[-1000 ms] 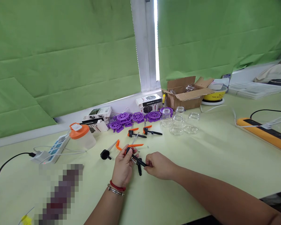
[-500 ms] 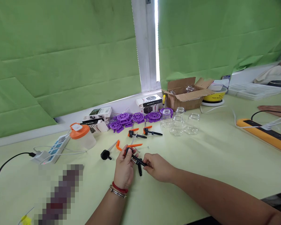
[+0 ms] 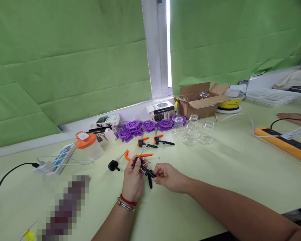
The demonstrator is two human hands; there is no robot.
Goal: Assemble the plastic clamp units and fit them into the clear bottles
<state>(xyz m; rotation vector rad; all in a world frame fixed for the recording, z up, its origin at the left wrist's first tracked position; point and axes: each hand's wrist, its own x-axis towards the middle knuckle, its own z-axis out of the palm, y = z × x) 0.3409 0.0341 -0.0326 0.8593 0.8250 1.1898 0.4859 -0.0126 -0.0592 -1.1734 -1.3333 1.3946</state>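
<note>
My left hand (image 3: 133,179) is closed around the rounded head of a black crank handle (image 3: 144,169), thumb on top. At the other end of this slim handle, the thumb and fingertips of my right hand (image 3: 167,177) pinch its tip. A second black handle piece (image 3: 150,180) shows just under the held one. Beyond my left fingers lies an orange lever (image 3: 146,155), with a thin metal rod beside it. To the left rests a black knob on a metal rod (image 3: 113,165). Two black-and-orange handle assemblies (image 3: 147,144) lie farther back.
Purple plastic discs (image 3: 148,126) and printed boxes (image 3: 160,107) line the wall. Several clear glass jars (image 3: 190,135) stand near an open cardboard box (image 3: 203,108). An orange-lidded jug (image 3: 89,147) and power strip (image 3: 64,157) are left; an orange power strip (image 3: 283,144) and another person's hand (image 3: 293,116) are right.
Both hands keep hold of the black crank handle in nearly the same place. My right fingers have shifted slightly at its tip, with the knuckles a little higher.
</note>
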